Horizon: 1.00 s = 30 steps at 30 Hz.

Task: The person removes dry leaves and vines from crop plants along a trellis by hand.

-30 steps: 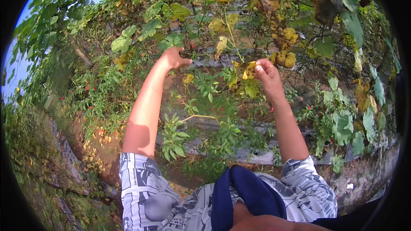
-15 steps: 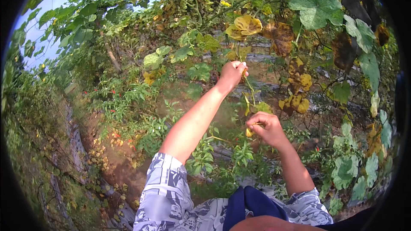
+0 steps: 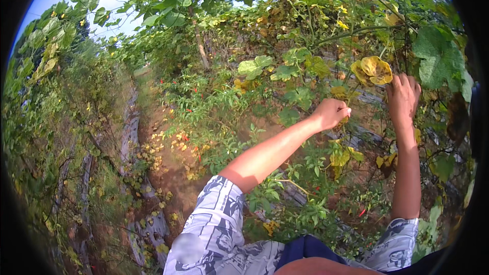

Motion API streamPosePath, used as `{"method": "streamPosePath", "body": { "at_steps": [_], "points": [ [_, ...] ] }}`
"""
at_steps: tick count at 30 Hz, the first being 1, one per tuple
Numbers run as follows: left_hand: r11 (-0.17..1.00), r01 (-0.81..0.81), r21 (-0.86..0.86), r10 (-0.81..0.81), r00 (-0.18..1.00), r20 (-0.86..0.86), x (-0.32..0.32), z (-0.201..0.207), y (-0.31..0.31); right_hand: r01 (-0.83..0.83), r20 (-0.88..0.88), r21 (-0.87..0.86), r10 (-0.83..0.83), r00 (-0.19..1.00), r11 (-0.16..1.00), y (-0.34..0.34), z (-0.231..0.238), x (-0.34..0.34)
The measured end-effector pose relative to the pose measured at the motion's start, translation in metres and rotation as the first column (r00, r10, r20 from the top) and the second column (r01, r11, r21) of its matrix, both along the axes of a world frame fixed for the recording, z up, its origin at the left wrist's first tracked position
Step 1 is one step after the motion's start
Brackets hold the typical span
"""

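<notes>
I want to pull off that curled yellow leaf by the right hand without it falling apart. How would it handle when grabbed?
The yellow leaf looks curled and brown-edged, so it is probably dry and crumbly. It seems thin and light, likely to flop or tear under a firm grip. It hangs among vines beside the right hand, so a tug may shake its neighbours.

— Is the left hand (image 3: pixel 332 113) holding anything?
— Its fingers are curling inward, hiding whatever is inside.
— And the right hand (image 3: pixel 403 98)?
— Its fingertips are disappearing behind the yellow leaf (image 3: pixel 373 70) and the vines (image 3: pixel 407 46).
</notes>
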<state>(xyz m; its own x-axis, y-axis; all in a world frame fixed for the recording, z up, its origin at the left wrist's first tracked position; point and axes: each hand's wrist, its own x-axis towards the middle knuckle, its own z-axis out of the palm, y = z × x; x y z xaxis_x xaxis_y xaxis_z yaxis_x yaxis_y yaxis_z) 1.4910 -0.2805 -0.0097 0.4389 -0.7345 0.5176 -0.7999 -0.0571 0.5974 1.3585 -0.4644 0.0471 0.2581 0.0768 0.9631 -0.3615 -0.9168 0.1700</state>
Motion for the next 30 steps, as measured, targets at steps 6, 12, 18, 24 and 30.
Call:
{"method": "streamPosePath", "body": {
  "at_steps": [6, 12, 18, 24, 30],
  "points": [
    [0.981, -0.159, 0.110, 0.142, 0.979, 0.143, -0.002, 0.007, 0.005, -0.224, 0.125, 0.328, 0.193, 0.973, 0.918, -0.017, -0.037, -0.017],
    [0.976, -0.193, 0.100, 0.143, 0.918, 0.371, -0.002, 0.006, 0.017, -0.164, 0.136, 0.333, 0.124, 0.983, 0.929, -0.036, -0.029, -0.045],
    [0.971, -0.222, 0.093, 0.175, 0.917, 0.358, -0.001, -0.001, 0.018, -0.059, -0.100, 0.292, 0.092, 0.991, 0.955, -0.027, -0.042, -0.052],
    [0.963, -0.226, 0.147, 0.168, 0.929, 0.329, -0.009, -0.003, 0.020, -0.003, -0.238, 0.701, 0.238, 0.941, 0.713, -0.017, -0.027, -0.039],
    [0.967, -0.230, 0.109, 0.184, 0.928, 0.324, -0.017, -0.001, 0.022, 0.011, -0.215, 0.741, 0.222, 0.951, 0.671, -0.038, -0.020, -0.030]
  ]
}}
